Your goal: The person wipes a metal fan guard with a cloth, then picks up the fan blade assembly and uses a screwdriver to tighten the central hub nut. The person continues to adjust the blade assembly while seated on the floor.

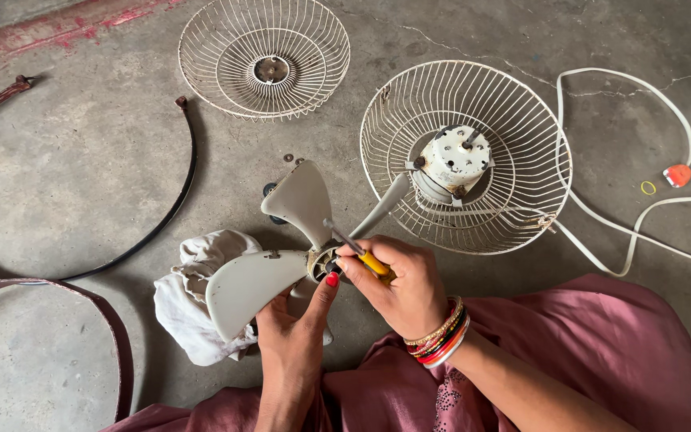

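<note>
My left hand (296,334) holds a grey fan blade assembly (281,248) from below, thumb by its hub (323,262). Gripped in my right hand (400,280) is a yellow-handled screwdriver (365,254), its metal shaft lying across the hub. The blades spread out to the left, upward and toward the right. Just beyond, a white wire fan guard (513,120) lies on the floor with the fan motor (453,160) in its middle.
A second wire guard (264,56) lies farther back. A white rag (189,300) sits under the blade. A dark rim band (81,272) curves at left. A white power cord (625,232) with an orange plug (677,174) runs at right. Small screws (288,158) rest on the concrete floor.
</note>
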